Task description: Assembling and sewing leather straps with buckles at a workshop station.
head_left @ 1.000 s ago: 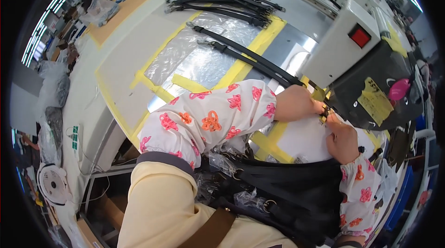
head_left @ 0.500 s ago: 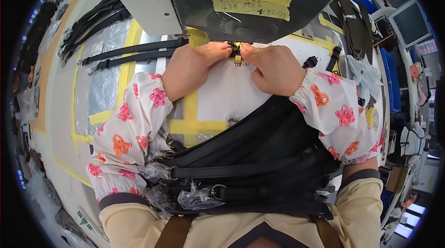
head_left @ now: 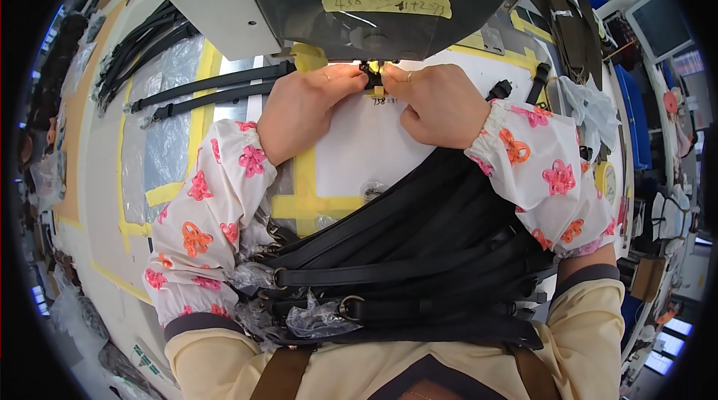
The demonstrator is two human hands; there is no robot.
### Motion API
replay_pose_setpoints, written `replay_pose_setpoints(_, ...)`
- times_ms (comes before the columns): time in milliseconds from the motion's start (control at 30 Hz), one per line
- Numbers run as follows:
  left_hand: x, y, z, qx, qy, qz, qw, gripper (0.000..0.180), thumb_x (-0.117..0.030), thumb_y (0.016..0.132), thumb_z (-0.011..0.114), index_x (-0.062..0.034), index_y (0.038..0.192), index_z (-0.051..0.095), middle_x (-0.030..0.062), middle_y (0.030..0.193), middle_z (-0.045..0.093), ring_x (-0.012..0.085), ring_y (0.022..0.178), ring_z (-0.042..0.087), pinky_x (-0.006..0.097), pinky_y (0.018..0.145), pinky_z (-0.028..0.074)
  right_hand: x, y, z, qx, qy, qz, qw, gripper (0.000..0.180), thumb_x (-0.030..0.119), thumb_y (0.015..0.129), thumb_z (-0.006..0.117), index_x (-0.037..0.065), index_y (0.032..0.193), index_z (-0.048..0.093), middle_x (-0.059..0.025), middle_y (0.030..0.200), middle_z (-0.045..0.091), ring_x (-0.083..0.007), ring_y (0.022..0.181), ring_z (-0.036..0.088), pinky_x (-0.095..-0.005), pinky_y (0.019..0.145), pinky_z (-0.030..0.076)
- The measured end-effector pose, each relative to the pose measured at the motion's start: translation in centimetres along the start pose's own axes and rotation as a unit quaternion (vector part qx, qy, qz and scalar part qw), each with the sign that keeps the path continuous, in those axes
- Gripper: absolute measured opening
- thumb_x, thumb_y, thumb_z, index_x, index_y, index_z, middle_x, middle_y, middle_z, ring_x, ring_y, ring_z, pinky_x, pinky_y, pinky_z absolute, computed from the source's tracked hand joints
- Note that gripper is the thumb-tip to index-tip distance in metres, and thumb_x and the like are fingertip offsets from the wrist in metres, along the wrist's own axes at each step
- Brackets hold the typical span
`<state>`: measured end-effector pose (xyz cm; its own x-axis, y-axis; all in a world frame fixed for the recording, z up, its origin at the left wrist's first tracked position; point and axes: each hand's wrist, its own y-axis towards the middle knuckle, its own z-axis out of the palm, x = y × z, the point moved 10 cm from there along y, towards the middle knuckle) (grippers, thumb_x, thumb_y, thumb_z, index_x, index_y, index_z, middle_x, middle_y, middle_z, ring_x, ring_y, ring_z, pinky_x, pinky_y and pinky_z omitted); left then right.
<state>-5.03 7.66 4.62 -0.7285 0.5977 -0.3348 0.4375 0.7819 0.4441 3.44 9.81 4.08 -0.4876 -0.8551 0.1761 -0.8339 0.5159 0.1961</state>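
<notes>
Both hands meet under the front of a grey machine head (head_left: 351,29). My left hand (head_left: 303,108) pinches, with its thumb and fingers closed, a black strap piece (head_left: 372,80) beside the machine's working point. From the other side my right hand (head_left: 445,104) is closed on the same piece, its fingertips almost touching the left ones. Most of the piece is hidden by my fingers and the machine. Two black straps (head_left: 213,87) reach out leftward from behind my left hand; whether either joins the held piece cannot be seen.
A thick bundle of black straps (head_left: 404,250) with metal rings and plastic wrap lies across my lap and the table edge. More black straps (head_left: 153,37) rest at the far left. Yellow tape (head_left: 305,175) marks the white table. Dark straps (head_left: 568,11) and white plastic (head_left: 591,112) are at right.
The whole view has shifted slightly, with the machine appearing a little further left and up. Both hands keep their pinch on the strap piece, with hardly any movement.
</notes>
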Motion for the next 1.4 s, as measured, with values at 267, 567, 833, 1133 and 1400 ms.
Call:
replay_pose_setpoints(267, 0.4, 0.5, 0.4, 0.009, -0.009, -0.014, 1.000, 0.029, 0.006, 0.072, 0.055, -0.0034, 0.099, 0.063, 0.0120, 0.100, 0.063, 0.0285, 0.092, 0.061, 0.032, 0.075, 0.051, -1.4, 0.2, 0.8, 0.057, -0.028, 0.040, 0.997, 0.036, 0.005, 0.065, 0.051, -0.001, 0.100, 0.058, -0.0131, 0.084, 0.064, -0.0311, 0.061, 0.059, -0.0395, 0.055, 0.048)
replay_pose_setpoints(567, 0.3, 0.4, 0.3, -0.013, -0.001, -0.002, 1.000, 0.026, -0.004, 0.076, 0.052, -0.0089, 0.099, 0.064, 0.0064, 0.103, 0.064, 0.0258, 0.079, 0.063, 0.033, 0.067, 0.051, -0.4, -0.4, -0.6, -0.025, -0.008, -0.005, 1.000, 0.021, 0.008, 0.068, 0.053, 0.001, 0.088, 0.058, -0.0115, 0.063, 0.059, -0.0291, 0.061, 0.061, -0.0405, 0.053, 0.047)
replay_pose_setpoints(833, 0.2, 0.5, 0.3, 0.001, -0.012, -0.022, 1.000, 0.027, -0.006, 0.075, 0.053, -0.0095, 0.099, 0.064, 0.0070, 0.098, 0.065, 0.0276, 0.079, 0.062, 0.034, 0.068, 0.050, -0.7, -0.7, -0.4, 0.024, -0.004, 0.011, 1.000, 0.037, 0.004, 0.062, 0.051, -0.002, 0.099, 0.056, -0.0151, 0.092, 0.062, -0.0325, 0.069, 0.060, -0.0392, 0.059, 0.049)
replay_pose_setpoints(1133, 0.6, 0.9, 0.0, -0.011, -0.034, -0.035, 0.999, 0.029, -0.002, 0.076, 0.053, -0.0134, 0.101, 0.064, 0.0093, 0.083, 0.063, 0.0290, 0.080, 0.060, 0.037, 0.068, 0.048, -1.3, -0.2, -0.3, -0.006, -0.011, 0.011, 1.000, 0.028, 0.009, 0.068, 0.053, 0.000, 0.093, 0.059, -0.0140, 0.073, 0.063, -0.0289, 0.064, 0.061, -0.0394, 0.057, 0.049)
replay_pose_setpoints(1400, 0.4, 0.3, 0.3, -0.023, -0.019, 0.000, 1.000, 0.029, -0.002, 0.076, 0.052, -0.0086, 0.102, 0.063, 0.0078, 0.100, 0.064, 0.0270, 0.081, 0.062, 0.034, 0.068, 0.050, -0.9, -0.7, 0.3, 0.042, 0.005, 0.014, 0.999, 0.044, 0.004, 0.063, 0.049, -0.004, 0.106, 0.056, -0.0151, 0.103, 0.061, -0.0313, 0.071, 0.060, -0.0381, 0.062, 0.050)
